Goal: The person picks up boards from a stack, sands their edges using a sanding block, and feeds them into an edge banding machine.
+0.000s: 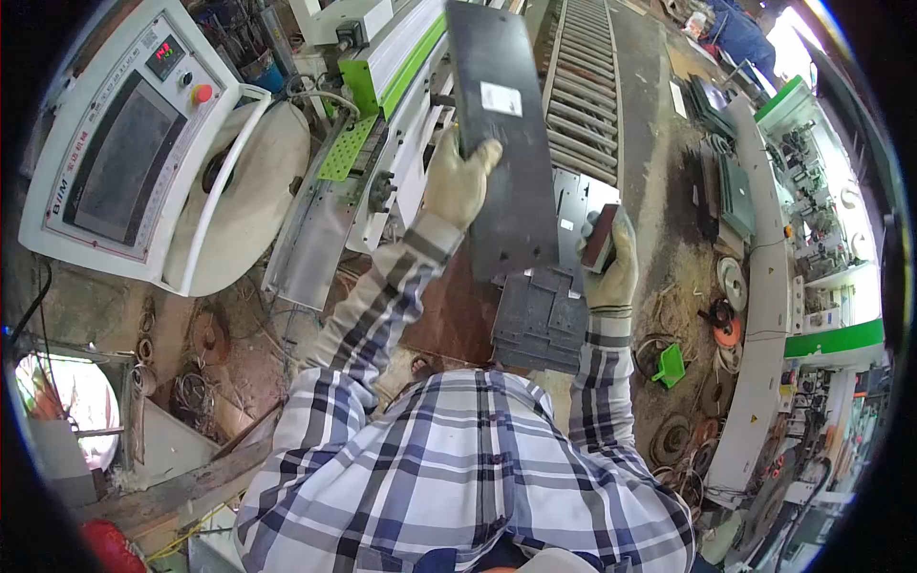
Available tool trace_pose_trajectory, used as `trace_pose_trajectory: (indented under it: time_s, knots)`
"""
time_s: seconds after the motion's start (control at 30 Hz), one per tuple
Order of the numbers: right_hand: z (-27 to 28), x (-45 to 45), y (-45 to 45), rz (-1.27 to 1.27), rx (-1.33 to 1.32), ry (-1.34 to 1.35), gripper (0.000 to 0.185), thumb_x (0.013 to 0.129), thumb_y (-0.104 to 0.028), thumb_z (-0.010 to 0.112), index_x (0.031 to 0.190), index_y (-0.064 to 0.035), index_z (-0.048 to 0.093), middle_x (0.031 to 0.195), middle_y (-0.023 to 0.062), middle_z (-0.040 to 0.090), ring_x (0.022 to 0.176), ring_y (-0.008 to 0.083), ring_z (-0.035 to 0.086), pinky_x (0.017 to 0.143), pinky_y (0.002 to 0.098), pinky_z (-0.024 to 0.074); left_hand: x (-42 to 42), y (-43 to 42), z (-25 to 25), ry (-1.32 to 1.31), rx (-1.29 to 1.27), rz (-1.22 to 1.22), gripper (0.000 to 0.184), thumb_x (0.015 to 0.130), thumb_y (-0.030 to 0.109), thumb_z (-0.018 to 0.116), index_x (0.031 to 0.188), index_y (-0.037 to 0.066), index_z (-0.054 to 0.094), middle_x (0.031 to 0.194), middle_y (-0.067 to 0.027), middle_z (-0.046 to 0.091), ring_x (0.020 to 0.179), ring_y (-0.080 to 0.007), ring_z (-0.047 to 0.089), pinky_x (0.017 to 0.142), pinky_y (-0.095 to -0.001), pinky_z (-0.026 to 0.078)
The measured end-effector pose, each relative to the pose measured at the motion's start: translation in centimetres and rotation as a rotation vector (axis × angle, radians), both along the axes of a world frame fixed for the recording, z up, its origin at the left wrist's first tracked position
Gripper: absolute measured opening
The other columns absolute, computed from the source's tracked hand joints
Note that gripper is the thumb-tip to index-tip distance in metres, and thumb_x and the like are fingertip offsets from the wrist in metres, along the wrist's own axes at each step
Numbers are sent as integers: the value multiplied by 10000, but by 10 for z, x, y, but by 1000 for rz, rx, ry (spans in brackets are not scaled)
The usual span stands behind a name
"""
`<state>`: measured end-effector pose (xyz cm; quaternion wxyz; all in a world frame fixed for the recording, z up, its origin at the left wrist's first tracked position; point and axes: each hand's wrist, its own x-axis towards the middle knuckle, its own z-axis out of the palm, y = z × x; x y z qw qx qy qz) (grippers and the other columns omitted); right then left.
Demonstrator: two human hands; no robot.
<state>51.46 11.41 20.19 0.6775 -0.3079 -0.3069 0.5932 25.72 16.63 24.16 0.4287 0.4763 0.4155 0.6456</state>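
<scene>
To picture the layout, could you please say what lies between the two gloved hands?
In the head view, mostly the dark board held by the left hand; a grey panel shows beside the right hand.

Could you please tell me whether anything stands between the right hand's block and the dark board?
Nothing visible does: an open gap separates the block in the right hand from the dark board in the left hand.

board (509, 181): dark grey | block (600, 239): reddish-brown | shirt (439, 458): white-navy plaid | button (202, 94): red
</scene>
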Motion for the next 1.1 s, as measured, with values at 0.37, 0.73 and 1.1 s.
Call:
trace_pose_trajectory:
  time_s: [0.37,0.73,1.1]
  knots:
    - [-40,-26,-54,209,-228,198,475,1013,-267,689,1416,-70,536,1215,126,644,992,236,683,804,345,637,4,20,29,-2,-76,294,278,923,75,709,1132,-51,576,922,-90,670,748,-145,638,663,-324,532]
    - [-13,-61,-47,247,-87,334,538,1060,-209,575,1564,-134,405,1376,143,596,1218,293,649,1012,476,586,29,-16,34,-98,234,578,545,978,126,712,1390,-62,408,1183,-151,609,1003,-195,623,863,-321,550]
    - [-10,-62,-34,317,-85,414,510,1037,-188,602,1512,-95,440,1294,142,621,1097,253,670,912,410,588,10,-40,59,-176,392,561,644,1019,92,680,1485,-45,257,1301,-180,517,1118,-193,579,968,-298,536]
